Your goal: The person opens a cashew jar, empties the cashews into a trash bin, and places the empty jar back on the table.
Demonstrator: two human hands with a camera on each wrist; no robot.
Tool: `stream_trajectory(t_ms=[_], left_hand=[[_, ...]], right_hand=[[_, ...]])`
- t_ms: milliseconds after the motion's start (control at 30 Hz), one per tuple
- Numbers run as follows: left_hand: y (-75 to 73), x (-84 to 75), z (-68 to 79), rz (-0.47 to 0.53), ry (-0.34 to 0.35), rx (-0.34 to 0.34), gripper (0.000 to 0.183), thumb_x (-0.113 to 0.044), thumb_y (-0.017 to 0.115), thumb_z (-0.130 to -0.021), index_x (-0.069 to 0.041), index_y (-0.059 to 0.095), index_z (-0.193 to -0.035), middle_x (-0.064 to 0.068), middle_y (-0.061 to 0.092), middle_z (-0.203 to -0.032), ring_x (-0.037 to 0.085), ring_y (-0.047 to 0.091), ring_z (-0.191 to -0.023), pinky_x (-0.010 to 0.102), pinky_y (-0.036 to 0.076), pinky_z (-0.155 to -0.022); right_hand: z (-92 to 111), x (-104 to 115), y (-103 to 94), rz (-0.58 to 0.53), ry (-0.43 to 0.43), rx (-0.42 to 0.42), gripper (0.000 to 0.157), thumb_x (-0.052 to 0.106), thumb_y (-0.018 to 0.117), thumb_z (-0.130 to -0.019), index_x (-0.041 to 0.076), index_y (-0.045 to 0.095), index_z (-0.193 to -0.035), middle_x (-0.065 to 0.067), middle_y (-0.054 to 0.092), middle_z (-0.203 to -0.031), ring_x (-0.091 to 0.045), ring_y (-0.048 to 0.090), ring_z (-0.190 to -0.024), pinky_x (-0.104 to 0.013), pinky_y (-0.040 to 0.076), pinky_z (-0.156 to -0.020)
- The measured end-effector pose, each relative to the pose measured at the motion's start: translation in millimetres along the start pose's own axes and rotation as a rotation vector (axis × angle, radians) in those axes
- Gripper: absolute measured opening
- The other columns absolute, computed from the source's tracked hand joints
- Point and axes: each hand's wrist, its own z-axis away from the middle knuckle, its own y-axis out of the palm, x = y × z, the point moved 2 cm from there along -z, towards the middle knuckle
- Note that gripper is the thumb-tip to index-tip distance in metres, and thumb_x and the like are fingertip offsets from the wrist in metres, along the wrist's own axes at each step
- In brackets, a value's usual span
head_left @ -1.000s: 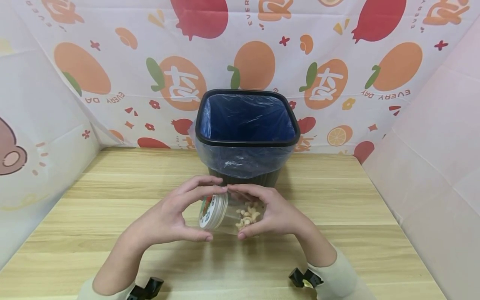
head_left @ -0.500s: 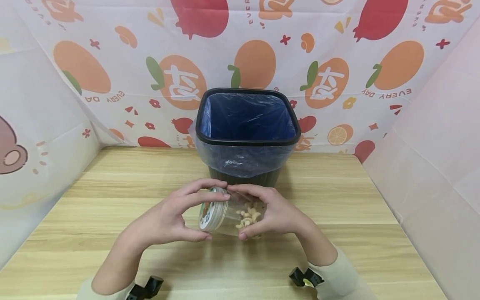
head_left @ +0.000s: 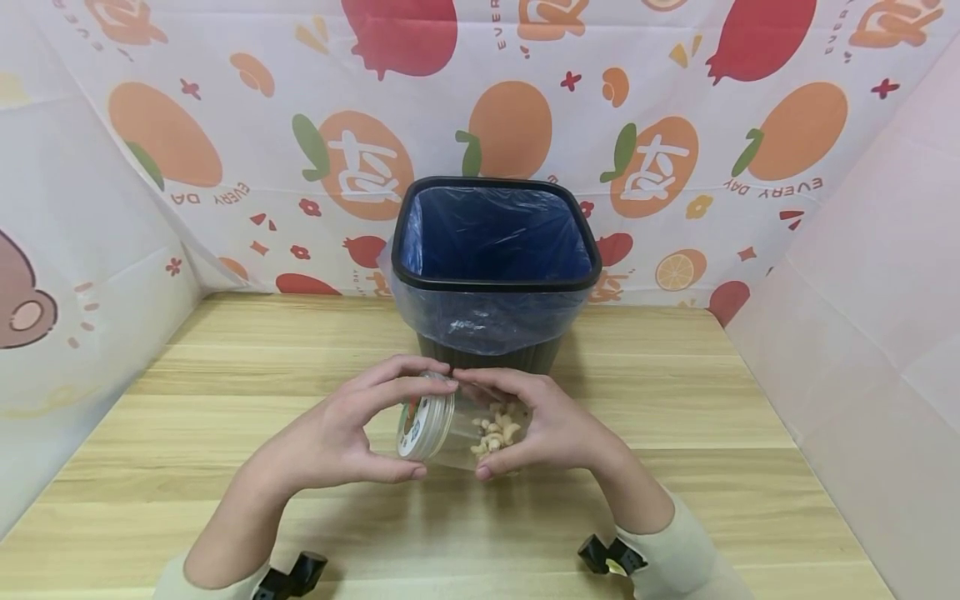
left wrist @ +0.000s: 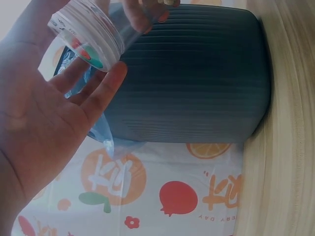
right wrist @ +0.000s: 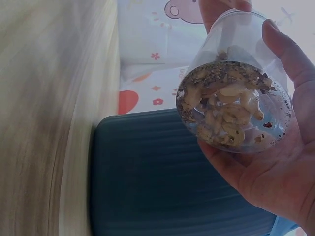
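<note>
My right hand [head_left: 553,423] grips a clear cylindrical plastic jar [head_left: 463,435] of pale cashews [head_left: 497,430], masking its base in the head view; my left hand [head_left: 341,433] curls round the labelled lid [head_left: 429,429], lettering illegible. The long axis runs crosswise, lid leftward, before a black-rimmed plastic bin [head_left: 495,287].

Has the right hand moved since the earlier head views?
No, not visibly: judged against the bin, the right hand keeps the same place, just on its near side, holding the jar.
</note>
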Motion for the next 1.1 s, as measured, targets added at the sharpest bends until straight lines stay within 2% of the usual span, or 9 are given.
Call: stream_trajectory(t_ms=[233,500,633,833,1100], left_hand=[[1.1,0.5,1.7,-0.024,-0.118,0.046,0.081,-0.041,0.089,-0.072,-0.027,0.053,-0.143,-0.008,0.049,-0.145,0.013,0.047,-0.133,0.027,0.042,-0.107],[1.9,0.8,2.1,-0.019,-0.123,0.042,0.08,-0.047,0.087,-0.074,-0.028,0.053,-0.144,-0.009,0.049,-0.145,0.012,0.047,-0.133,0.027,0.042,-0.107],[1.9,0.2,2.5,-0.021,-0.104,0.038,0.081,-0.046,0.087,-0.074,-0.027,0.052,-0.145,-0.005,0.048,-0.147,0.014,0.046,-0.135,0.025,0.04,-0.108],[1.3,-1.2,1.5,-0.029,-0.024,0.015,0.085,-0.042,0.088,-0.073,-0.024,0.05,-0.147,0.003,0.045,-0.152,0.019,0.043,-0.139,0.02,0.036,-0.109],[1.2,-2.0,-1.0,0.01,0.007,0.017,0.08,-0.031,0.089,-0.074,-0.022,0.052,-0.145,0.003,0.045,-0.15,0.019,0.045,-0.136,0.021,0.04,-0.106]], right_hand=[[0.7,0.6,0.8,-0.003,-0.007,-0.006,0.094,0.018,0.096,-0.064,0.015,0.05,-0.146,0.002,0.056,-0.145,-0.016,0.055,-0.132,-0.035,0.043,-0.11],[1.5,1.5,1.5,-0.002,-0.002,-0.005,0.094,0.02,0.096,-0.064,0.017,0.05,-0.146,0.003,0.055,-0.145,-0.015,0.054,-0.132,-0.035,0.043,-0.109],[1.6,0.4,0.9,0.002,-0.004,-0.001,0.092,0.022,0.095,-0.066,0.018,0.05,-0.146,0.003,0.055,-0.145,-0.015,0.055,-0.132,-0.034,0.043,-0.109],[1.6,-1.9,-1.4,-0.01,0.01,0.008,0.09,0.021,0.094,-0.068,0.021,0.05,-0.146,0.005,0.055,-0.145,-0.014,0.054,-0.132,-0.033,0.042,-0.11],[1.5,-3.6,-3.6,-0.021,0.028,0.015,0.09,0.018,0.094,-0.067,0.024,0.05,-0.146,0.006,0.055,-0.145,-0.016,0.053,-0.133,-0.034,0.042,-0.111]])
